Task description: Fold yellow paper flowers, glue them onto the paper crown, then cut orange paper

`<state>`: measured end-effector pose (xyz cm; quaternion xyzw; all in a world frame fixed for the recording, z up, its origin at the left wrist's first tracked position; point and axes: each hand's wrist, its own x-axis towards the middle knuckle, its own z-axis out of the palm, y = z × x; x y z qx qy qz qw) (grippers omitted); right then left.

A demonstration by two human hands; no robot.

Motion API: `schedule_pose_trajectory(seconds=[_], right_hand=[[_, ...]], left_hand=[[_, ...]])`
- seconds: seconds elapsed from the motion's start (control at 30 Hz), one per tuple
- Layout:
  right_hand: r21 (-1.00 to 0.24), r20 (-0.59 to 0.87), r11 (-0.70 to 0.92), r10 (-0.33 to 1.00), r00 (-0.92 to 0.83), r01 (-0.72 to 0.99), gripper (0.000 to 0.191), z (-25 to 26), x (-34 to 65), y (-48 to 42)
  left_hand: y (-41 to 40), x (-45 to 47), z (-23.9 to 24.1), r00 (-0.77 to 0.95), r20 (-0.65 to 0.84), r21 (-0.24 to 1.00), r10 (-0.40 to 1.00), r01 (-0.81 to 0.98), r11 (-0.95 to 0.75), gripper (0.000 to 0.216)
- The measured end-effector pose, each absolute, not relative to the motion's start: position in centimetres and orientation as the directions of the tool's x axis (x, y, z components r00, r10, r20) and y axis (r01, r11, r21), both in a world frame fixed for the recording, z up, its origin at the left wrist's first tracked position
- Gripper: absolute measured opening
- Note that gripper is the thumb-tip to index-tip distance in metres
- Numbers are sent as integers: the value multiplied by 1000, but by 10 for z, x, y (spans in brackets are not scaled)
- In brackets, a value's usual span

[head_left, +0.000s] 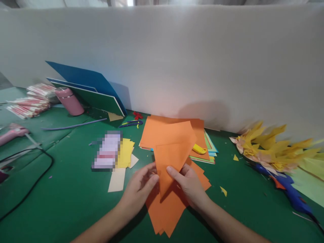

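Both my hands hold one folded orange paper sheet [170, 158] just above the green table. My left hand [140, 189] pinches its left edge with fingers closed on the fold. My right hand [188, 182] grips the right side, thumb on top of the sheet. Under my hands lies a loose pile of orange paper [167, 212]. Behind it rests a bigger stack of orange sheets [162, 130] on top of mixed coloured paper [211, 148].
A yellow cutter [199, 149] lies on the stack. Yellow paper pieces [126, 152], scissors [131, 123], a pink bottle [69, 100], blue and green boards [93, 89] sit left. Yellow paper flowers [273, 148] and a blue glue gun [291, 194] lie right. A black cable [32, 185] loops at left.
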<state>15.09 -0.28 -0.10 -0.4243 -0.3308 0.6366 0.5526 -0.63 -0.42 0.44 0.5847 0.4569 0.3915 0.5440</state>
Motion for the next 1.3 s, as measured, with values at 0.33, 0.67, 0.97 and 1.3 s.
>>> schedule_pose_trajectory(seconds=[0.33,0.67,0.97,1.3], right_hand=[[-861,-208,-236,972,-112,-450,40,1,137,-8],[-874,-209,-281,954,-216,-397,38,-6,136,-12],[-853,-228,-272,962,-150,-445,40,-7,138,-10],[-850,-193,-226,974,-119,-476,35,-9,137,-10]], left_hand=[[1,-5,7,102,-48,993,994,113,37,20],[0,-7,11,122,-110,990,986,98,99,23],[-4,-5,2,226,-70,995,972,82,53,25],[-6,-5,-3,207,-105,992,973,93,87,41]])
